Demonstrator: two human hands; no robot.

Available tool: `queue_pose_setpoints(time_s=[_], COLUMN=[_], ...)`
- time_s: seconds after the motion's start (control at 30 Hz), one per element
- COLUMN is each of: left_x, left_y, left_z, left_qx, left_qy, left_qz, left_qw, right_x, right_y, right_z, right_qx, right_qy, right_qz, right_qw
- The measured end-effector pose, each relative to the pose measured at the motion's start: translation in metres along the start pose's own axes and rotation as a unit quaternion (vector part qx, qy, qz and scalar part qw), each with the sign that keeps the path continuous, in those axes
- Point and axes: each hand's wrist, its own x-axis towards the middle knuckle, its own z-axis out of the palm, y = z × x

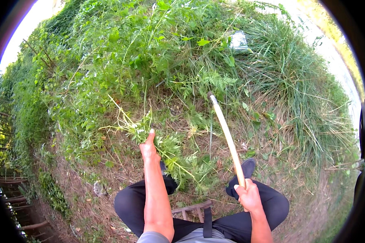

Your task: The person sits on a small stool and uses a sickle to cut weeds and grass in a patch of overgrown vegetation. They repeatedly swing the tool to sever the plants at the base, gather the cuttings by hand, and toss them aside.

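Observation:
My left hand (pixel 150 148) is closed around a bunch of cut or pulled green weeds (pixel 173 155), whose pale stems stick out to the upper left and leaves hang down to the right. In my right hand (pixel 248 196) is the lower end of a long light wooden handle (pixel 228 133). A metal ferrule (pixel 213 99) sits at its far end, and the tool's head there is mostly hidden in low growth. Leafy weeds (pixel 158 66) stand beyond both hands, and dry plant litter (pixel 167 118) covers the ground between them.
Long grass (pixel 295 79) grows in a thick clump at the right. A pale rectangular object (pixel 238 40) lies in the grass at the upper right. A slatted wooden frame (pixel 191 209) is between my legs, and a dark shoe (pixel 248 167) stands beside the handle. Dense bushes rise at the left.

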Motion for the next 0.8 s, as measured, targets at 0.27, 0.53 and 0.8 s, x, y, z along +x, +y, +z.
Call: queue_pose_setpoints(time_s=[0.27,0.53,0.8], left_x=[0.014,0.027,0.089], left_y=[-0.025,-0.048,-0.122], left_z=[0.001,0.045,0.093], left_qx=[0.089,0.183,0.343], left_qy=[0.061,-0.01,-0.071], left_qz=[-0.053,-0.064,-0.069], left_qw=[0.993,0.981,0.934], right_x=[0.001,0.006,0.009], right_y=[-0.01,-0.007,-0.001], right_z=[0.004,0.01,0.007], right_qx=[0.15,0.083,-0.036], right_qy=[-0.082,-0.078,-0.043], right_qz=[0.11,0.07,0.018], right_qw=[0.979,0.991,0.998])
